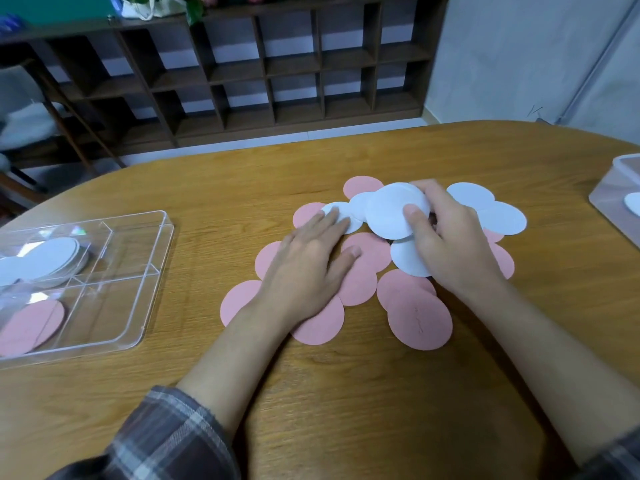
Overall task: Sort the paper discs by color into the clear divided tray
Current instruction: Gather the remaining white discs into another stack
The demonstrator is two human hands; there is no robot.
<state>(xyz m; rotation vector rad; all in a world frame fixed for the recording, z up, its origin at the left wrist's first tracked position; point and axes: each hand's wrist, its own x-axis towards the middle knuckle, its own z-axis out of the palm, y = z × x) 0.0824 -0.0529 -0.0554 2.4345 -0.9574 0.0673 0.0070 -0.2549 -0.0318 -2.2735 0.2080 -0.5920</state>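
Observation:
Several pink discs (419, 315) and white discs (502, 220) lie overlapping in a pile on the middle of the wooden table. My right hand (450, 247) grips a white disc (389, 211), lifted and tilted above the pile, thumb on its face. My left hand (308, 261) lies flat on the pile with fingers spread, its fingertips on a small white disc (346, 218) and pink ones. The clear divided tray (138, 289) sits at the left; white discs (55, 259) fill its far left compartment, a pink disc (29, 327) lies in the near left one.
A second clear container (620, 188) with a white disc inside stands at the table's right edge. A dark wooden cubby shelf (263, 67) runs along the wall beyond the table. A chair (31, 109) stands at the far left.

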